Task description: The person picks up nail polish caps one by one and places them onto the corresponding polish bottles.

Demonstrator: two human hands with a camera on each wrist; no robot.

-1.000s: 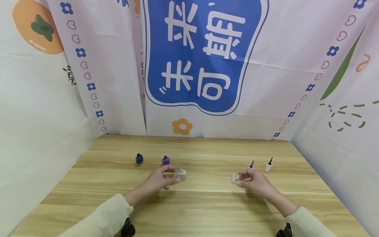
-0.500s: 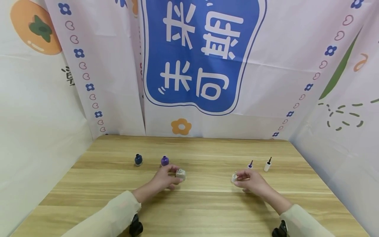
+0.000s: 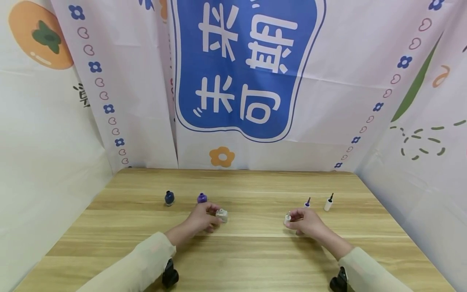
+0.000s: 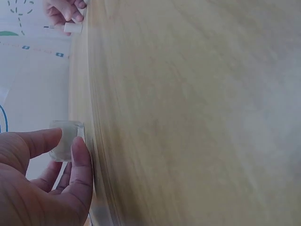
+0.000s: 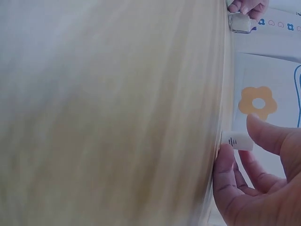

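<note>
My left hand [image 3: 200, 218] pinches a clear, square nail polish bottle [image 3: 222, 215] with pale contents and an uncapped neck; it stands upright on the table. In the left wrist view, thumb and fingers lie at the sides of the bottle [image 4: 67, 141]. To the right, my right hand [image 3: 306, 221] pinches a white nail polish cap [image 3: 287, 219] that stands brush up. The right wrist view shows thumb and fingers about the cap [image 5: 238, 141], which has dark marks on it. A purple polish bottle [image 3: 202, 198] stands just behind my left hand, partly hidden.
A dark blue polish bottle [image 3: 169, 198] stands uncapped at the left. Behind my right hand are a white cap with a purple brush [image 3: 307, 204] and a white cap with a black brush [image 3: 328, 202]. A printed cloth [image 3: 321, 121] hangs behind the wooden table [image 3: 233, 259].
My left hand has moved right and its fingers have come in around the clear bottle. My right hand has come in slightly onto the white cap. The head view has shifted a little.
</note>
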